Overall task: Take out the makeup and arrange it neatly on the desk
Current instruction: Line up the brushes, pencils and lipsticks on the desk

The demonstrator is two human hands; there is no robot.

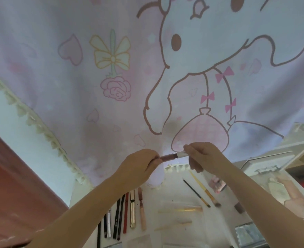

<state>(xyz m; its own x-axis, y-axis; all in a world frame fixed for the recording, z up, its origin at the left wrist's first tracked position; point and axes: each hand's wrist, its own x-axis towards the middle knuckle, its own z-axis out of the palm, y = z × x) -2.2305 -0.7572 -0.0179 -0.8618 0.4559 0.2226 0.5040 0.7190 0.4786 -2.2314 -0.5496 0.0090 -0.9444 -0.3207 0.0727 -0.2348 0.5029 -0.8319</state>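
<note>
Both hands hold the lip gloss tube [172, 156] level, lying left-right.

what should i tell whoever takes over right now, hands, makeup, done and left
Left hand grips the pink tube of a lip product; right hand pinches its white cap end, held up above the desk.
Done: row of pencils and tubes laid side by side at left; two brushes lie at an angle to the right.
Left: set the held piece down in the row, straighten the brushes and the loose pale pieces.
</note>
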